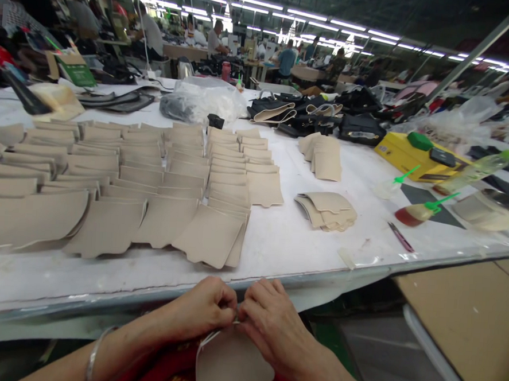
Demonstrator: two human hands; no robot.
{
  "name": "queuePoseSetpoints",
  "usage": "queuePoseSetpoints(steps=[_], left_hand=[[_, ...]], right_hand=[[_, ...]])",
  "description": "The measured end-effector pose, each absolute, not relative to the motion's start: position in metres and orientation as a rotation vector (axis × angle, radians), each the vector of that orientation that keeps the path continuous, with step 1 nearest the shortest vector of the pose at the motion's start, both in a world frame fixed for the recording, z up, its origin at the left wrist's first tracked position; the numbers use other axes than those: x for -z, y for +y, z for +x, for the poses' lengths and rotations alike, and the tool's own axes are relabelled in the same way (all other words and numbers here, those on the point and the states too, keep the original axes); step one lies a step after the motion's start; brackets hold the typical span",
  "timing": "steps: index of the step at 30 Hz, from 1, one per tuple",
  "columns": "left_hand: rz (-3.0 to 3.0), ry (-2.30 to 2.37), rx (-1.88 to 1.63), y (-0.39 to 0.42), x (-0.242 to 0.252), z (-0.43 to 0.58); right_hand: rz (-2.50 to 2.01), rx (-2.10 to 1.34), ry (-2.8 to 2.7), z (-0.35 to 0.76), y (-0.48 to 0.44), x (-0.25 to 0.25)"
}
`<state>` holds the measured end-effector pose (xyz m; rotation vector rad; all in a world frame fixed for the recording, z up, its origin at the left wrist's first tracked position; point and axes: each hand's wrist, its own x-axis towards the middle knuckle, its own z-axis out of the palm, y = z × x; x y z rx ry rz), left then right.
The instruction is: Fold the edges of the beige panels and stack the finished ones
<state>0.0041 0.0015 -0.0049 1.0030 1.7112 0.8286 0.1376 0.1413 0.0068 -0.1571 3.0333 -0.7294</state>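
Panel [232,363] is pinched at its top edge by left hand [211,304] and right hand [271,313], apparently pressing it; next move likely calls for steady pressure

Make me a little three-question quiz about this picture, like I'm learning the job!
1. True or false: the left arm wears a silver bracelet.
2. Pick one: what colour is the box with the green thing on top?
A) red
B) yellow
C) blue
3. Fill in: the left hand and right hand meet at the upper edge of a ____ piece.

Key: 1. True. 2. B. 3. Beige.
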Motion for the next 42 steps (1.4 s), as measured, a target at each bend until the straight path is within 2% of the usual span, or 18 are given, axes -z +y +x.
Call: queuePoseSetpoints(steps=[5,10,13,15,18,21,24,27,32,42], left_hand=[[1.119,1.876,-0.75,0.007,-0.012,-0.004],[1.264,1.991,-0.705,0.019,-0.068,-0.017],[1.382,1.908,-0.662,0.027,-0.092,-0.018],[1.351,1.743,-0.66,0.03,-0.087,-0.015],[1.226,1.546,-0.723,0.027,-0.05,-0.006],[1.125,1.461,-0.79,0.015,-0.011,0.003],[1.05,1.473,-0.893,-0.002,0.002,0.005],[0.998,1.568,-0.893,-0.017,-0.006,0.002],[0.987,1.707,-0.724,-0.033,-0.012,0.004],[1.084,1.719,-0.758,-0.035,-0.001,0.007]], right_hand=[[-0.223,0.795,2.947,0.142,0.143,-0.026],[-0.521,0.735,3.125,0.161,0.144,-0.085],[-0.492,0.863,3.095,0.163,0.144,-0.111],[-0.449,1.038,3.021,0.162,0.142,-0.105],[-0.456,1.238,3.037,0.164,0.135,-0.063],[-0.22,1.302,3.038,0.174,0.127,-0.016],[0.048,1.33,2.932,0.183,0.123,0.006],[0.197,1.331,2.815,0.186,0.122,0.005],[0.201,1.246,2.732,0.18,0.121,-0.003],[0.268,1.148,2.736,0.177,0.118,0.0]])
